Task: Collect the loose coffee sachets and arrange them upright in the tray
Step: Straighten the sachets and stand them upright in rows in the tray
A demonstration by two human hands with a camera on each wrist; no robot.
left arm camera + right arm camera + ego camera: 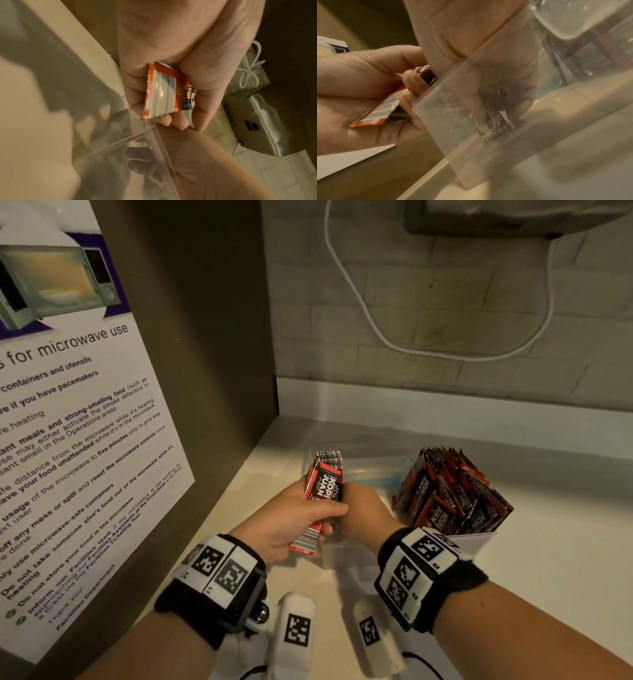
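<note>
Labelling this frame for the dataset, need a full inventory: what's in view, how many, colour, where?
Bundle of red-and-black coffee sachets: one bundle, count unclear; gripped in left hand, beside the tray.
Single coffee sachet: one, black with barcode end; inside the tray, standing, under right fingers.
Clear plastic tray: one, transparent; on the counter, centre.
Packed upright sachets: many, red-black; tray's right end.
White countertop: one, cream-white.
Microwave-use poster: one, white with purple; brown panel, left.
White cable: one; looping on brick-pattern wall.
Wrist bands with black-white markers: two.
Left hand: grips the bundle.
Right hand: reaching into the tray, fingers on the single sachet.
</note>
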